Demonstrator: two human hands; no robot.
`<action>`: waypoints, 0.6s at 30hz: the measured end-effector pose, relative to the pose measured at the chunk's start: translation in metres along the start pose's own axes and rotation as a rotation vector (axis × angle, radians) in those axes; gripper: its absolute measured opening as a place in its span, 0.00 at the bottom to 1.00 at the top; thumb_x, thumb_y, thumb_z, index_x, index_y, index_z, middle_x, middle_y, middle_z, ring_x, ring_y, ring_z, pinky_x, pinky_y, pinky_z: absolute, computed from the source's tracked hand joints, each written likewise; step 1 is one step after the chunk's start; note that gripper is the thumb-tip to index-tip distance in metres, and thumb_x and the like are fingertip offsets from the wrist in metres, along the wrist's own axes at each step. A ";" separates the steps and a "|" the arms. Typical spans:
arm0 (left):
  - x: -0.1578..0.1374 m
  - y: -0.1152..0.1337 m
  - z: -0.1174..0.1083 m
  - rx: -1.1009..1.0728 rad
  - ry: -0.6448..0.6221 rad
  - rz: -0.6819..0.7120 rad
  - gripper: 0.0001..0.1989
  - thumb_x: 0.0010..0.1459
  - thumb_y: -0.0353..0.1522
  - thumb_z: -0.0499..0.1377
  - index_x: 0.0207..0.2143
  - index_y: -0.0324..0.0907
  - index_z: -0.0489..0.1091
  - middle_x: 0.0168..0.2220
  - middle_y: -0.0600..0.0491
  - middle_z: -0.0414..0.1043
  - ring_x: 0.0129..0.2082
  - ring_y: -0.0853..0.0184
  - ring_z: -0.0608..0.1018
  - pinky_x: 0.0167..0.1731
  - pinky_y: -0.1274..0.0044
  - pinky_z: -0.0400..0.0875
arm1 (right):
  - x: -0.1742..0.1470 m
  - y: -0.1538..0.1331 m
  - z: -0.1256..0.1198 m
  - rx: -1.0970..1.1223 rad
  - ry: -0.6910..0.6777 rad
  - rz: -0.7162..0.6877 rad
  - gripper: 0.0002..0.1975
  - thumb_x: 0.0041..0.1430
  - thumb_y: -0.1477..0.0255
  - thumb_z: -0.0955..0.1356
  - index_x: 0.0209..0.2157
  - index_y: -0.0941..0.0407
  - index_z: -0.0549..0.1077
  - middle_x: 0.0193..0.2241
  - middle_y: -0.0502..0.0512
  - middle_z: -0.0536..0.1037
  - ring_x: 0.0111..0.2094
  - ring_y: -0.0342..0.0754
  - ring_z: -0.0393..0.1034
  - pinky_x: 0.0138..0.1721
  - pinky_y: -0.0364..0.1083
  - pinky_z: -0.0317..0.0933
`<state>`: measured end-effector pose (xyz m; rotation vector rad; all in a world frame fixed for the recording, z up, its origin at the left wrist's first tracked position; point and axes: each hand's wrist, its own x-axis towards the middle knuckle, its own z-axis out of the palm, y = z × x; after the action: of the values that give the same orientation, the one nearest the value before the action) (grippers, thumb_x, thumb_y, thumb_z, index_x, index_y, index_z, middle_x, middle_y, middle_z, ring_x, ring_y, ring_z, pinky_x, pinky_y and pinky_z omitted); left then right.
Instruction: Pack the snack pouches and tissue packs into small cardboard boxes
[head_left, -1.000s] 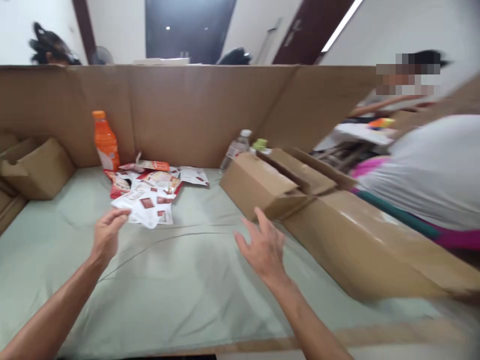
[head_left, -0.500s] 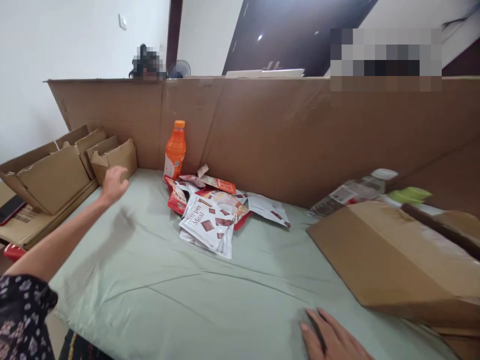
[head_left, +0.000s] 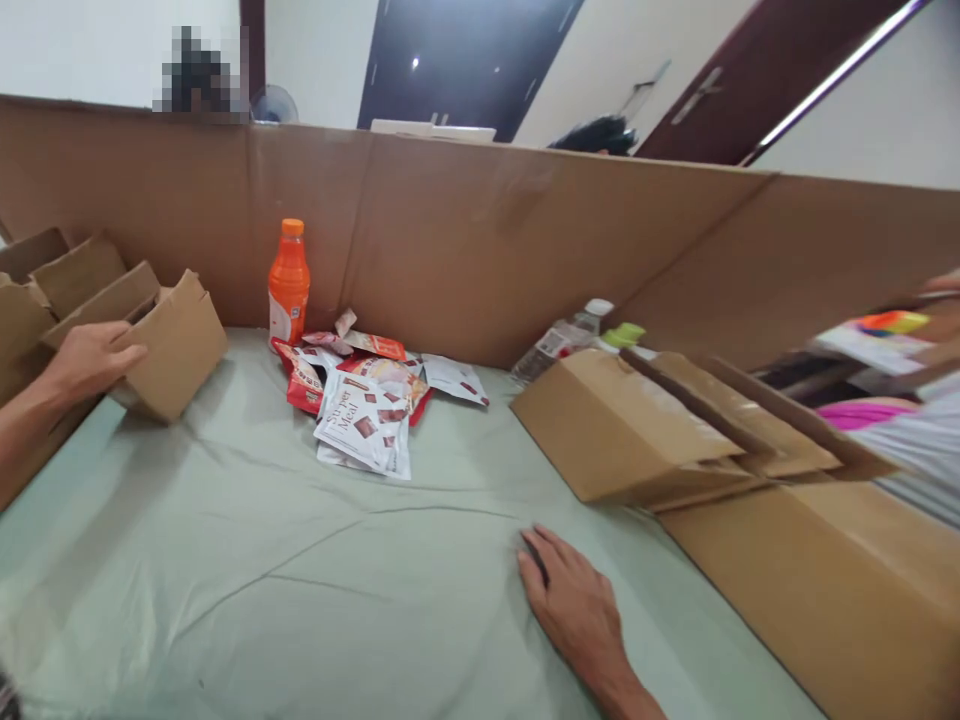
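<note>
At the left, my left hand [head_left: 94,360] grips the wall of a small open cardboard box [head_left: 176,350]; the box sits tilted, and part of my grip is hidden. My right hand [head_left: 574,600] lies on the pale green cloth [head_left: 420,600], fingers extended, holding nothing. Ahead, in the middle, is a heap of food packets: white "Super Meal" sachets [head_left: 364,425] lie over a red pouch [head_left: 304,390] and others. Behind the heap stands an orange drink bottle [head_left: 289,285], upright against the cardboard wall.
A tall cardboard wall [head_left: 465,240] closes off the back. Open cardboard boxes [head_left: 637,430] line the right side, with a clear plastic bottle [head_left: 559,345] and a lime-green item [head_left: 624,335] behind them. More boxes [head_left: 79,280] stand at the left. Beyond the wall, a person's head shows.
My left hand has reached the small box and taken hold of it; the box now leans. The view has swung right. My right hand still rests on the cloth.
</note>
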<state>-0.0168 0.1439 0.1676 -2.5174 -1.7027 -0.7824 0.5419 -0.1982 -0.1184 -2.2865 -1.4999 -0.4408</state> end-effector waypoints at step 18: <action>-0.191 0.135 -0.011 -0.199 -0.106 0.848 0.08 0.67 0.24 0.61 0.44 0.45 0.72 0.34 0.57 0.75 0.38 0.66 0.79 0.66 0.59 0.69 | 0.020 -0.115 -0.094 1.048 -0.070 0.095 0.26 0.71 0.50 0.64 0.61 0.49 0.75 0.66 0.61 0.74 0.65 0.59 0.70 0.61 0.59 0.68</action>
<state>0.0422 -0.0805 0.1367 -3.0241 -0.4330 -0.7426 0.4383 -0.1844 -0.0110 -1.5071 -1.1992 0.3935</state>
